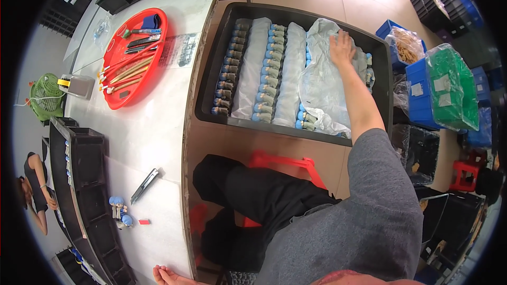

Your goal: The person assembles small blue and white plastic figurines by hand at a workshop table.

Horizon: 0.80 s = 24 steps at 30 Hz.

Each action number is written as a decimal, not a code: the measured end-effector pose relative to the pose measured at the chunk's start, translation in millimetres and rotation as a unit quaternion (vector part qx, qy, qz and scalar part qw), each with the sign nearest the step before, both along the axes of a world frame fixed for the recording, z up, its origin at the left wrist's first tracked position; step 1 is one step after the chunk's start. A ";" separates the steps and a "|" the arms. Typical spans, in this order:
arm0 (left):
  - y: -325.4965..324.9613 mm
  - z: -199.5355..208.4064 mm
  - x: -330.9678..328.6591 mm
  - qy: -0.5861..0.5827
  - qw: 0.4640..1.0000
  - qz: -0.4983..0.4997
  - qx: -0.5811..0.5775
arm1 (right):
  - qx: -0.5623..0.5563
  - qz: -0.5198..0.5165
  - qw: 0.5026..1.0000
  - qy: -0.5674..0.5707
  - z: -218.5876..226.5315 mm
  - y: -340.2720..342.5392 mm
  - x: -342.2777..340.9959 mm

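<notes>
Fingers (340,37) of right hand (343,51) slightly apart, palm down on crumpled white sheet (323,76), upper right of centre | sheet partly covers blue-haired figurines (268,73) in black tray (208,82), upper centre | left hand (168,275) at worktable (153,148), bottom left of frame: fingers bent close together, cannot tell whether they hold anything

R hand (343,50): back of hand up, palm dn, fingers extended, slightly spread. R wrist (346,65) approx. in line behind hand; R forearm (362,100) bare, trailing back fr. it, arm reaching out. L hand (166,275): well apart fr. R, fingers loosely bent, close tog.; L wrist (186,282) just behind, partly cut off.
</notes>
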<state>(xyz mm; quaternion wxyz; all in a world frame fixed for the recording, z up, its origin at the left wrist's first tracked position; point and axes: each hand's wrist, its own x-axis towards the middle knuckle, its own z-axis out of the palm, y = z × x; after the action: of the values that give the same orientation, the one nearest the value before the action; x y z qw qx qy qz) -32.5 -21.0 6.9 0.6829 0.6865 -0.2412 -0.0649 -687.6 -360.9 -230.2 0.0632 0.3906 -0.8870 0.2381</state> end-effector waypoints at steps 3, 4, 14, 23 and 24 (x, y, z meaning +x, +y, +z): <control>8.2 -2.4 7.3 0.009 0.999 -0.004 0.050 | 0.103 0.043 0.994 -0.009 3.7 -2.9 22.3; 13.1 -8.6 17.2 0.008 0.999 -0.005 0.049 | 0.135 0.041 0.990 -0.003 2.0 -2.6 24.1; 23.2 -20.8 45.0 -0.009 0.998 -0.058 0.024 | -0.119 0.234 0.964 0.030 74.6 42.3 -9.7; 20.4 -21.3 42.7 -0.003 0.998 -0.059 0.009 | 0.428 0.277 0.771 -0.382 125.2 180.3 59.2; 22.2 -21.8 43.2 0.004 0.998 -0.068 0.002 | 0.436 0.298 0.751 -0.398 119.3 185.1 68.8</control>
<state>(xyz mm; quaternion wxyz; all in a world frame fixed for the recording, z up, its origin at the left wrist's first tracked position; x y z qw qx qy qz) 10.7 1.2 -15.0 0.6762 0.6699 -0.2842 -0.1145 -618.8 -175.8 -110.9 -0.5464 0.4902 -0.6783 -0.0336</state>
